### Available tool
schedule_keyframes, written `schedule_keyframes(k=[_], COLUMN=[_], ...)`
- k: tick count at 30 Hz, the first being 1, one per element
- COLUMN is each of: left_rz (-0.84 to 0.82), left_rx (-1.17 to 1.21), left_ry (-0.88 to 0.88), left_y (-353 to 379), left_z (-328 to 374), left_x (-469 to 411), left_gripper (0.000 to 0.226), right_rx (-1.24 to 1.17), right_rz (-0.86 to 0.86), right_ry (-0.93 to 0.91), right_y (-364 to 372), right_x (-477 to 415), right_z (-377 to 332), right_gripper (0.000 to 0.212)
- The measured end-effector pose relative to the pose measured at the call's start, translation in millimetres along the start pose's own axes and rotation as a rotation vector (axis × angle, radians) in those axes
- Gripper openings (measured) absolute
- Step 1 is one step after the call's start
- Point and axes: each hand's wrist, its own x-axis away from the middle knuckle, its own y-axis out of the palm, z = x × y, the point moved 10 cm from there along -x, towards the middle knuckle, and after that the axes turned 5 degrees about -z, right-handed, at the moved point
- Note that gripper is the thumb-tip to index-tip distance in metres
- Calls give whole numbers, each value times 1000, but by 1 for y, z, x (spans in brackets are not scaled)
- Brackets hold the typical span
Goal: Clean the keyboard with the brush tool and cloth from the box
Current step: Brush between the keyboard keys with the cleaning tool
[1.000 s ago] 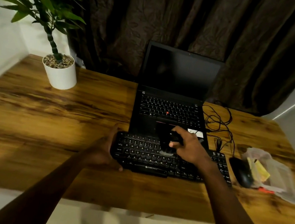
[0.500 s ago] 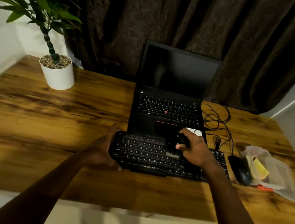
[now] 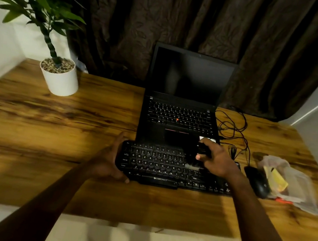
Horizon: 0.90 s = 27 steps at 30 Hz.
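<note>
A black keyboard (image 3: 157,165) lies on the wooden desk (image 3: 44,143) in front of an open laptop (image 3: 182,103). My left hand (image 3: 111,158) grips the keyboard's left end, thumb under the front edge. My right hand (image 3: 216,160) holds a dark brush tool (image 3: 201,152) over the right half of the keys. Pale bristles (image 3: 191,166) touch the key rows. No cloth can be made out.
A black mouse (image 3: 258,182) sits right of the keyboard, beside a clear plastic box (image 3: 298,185) with yellow items inside. Tangled cables (image 3: 234,128) lie right of the laptop. A white plant pot (image 3: 60,78) stands at the back left.
My right hand has carried the brush rightward along the keys. My left hand has stayed on the keyboard's left end.
</note>
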Motion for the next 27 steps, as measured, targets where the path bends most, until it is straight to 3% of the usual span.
schedule_keyframes(k=[4,10,15,19,27], left_rz=[-18,-31,-21,-11,-10], left_rx=[-32,-61,-63,-54,5], left_ry=[-32,-14,-11,-14,-6], left_y=[-1,0,-1,-1,1], left_z=[-3,1,4,2,6], left_x=[1,1,1,2,3], left_gripper=[162,163,160,159,155], right_rx=[-6,-57,-34,31,-68], right_rz=[34,-6,-2,48,18], right_ry=[46,-24,79,74,41], right_y=[-5,8,-16,-25,-12], right_x=[1,-5,9,11,4], right_z=[10,-5,24,24,18], right_gripper=[42,34,43,44,42])
